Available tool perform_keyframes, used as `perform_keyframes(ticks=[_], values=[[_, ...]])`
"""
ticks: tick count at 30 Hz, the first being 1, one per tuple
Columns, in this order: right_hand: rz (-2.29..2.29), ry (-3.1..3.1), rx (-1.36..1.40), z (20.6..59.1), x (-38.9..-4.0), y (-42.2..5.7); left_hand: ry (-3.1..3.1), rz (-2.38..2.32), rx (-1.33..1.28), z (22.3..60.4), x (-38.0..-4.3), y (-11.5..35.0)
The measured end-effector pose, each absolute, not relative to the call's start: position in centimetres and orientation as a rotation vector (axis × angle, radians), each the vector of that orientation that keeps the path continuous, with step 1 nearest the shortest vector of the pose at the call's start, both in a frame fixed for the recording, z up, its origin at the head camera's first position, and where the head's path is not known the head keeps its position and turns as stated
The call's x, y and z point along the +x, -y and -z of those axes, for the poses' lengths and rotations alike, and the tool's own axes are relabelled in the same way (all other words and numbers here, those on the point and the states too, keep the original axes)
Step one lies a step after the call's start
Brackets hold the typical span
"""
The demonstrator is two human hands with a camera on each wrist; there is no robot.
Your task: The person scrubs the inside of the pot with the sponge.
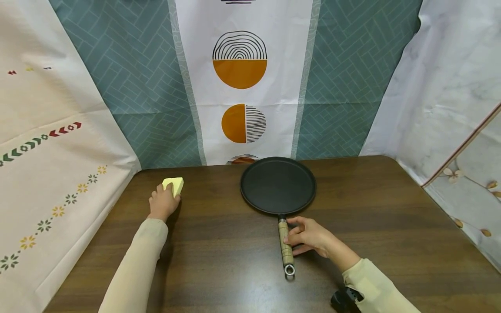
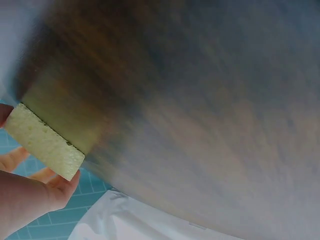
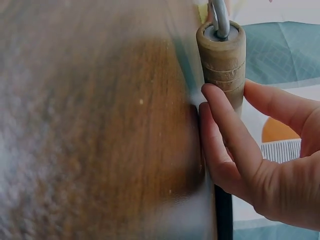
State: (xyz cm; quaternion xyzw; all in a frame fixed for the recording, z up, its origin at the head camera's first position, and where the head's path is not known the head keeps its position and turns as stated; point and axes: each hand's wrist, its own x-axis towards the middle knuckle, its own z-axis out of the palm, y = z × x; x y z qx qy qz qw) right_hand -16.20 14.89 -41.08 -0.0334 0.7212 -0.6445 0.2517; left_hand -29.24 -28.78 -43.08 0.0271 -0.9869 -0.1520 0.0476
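Hands: left point(image 1: 163, 204) outstretched, gripping sponge point(image 1: 177, 184) | right point(image 1: 312, 237) pinching pan handle point(image 1: 287, 254)

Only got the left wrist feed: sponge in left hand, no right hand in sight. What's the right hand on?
Observer: The right hand pinches the tan handle of a round black pan, thumb on one side, fingers on the other.
Operator: Which way does the handle point?
Observer: Toward the bottom of the head view, with a metal ring at its end.
Operator: Is the sponge touching the pan?
Observer: No. The head view has the pan well to the right of the sponge, with bare table between them.
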Motion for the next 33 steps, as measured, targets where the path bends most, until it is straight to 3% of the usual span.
perform_keyframes(ticks=[18, 33], values=[[1.744, -1.971, -0.088, 41.1, -16.2, -14.9, 3.006, 0.473, 0.026, 42.8, -28.8, 28.3], [1.742, -1.958, -0.112, 41.0, -16.3, -15.1, 2.948, 0.5, -0.158, 42.4, -29.0, 24.7]])
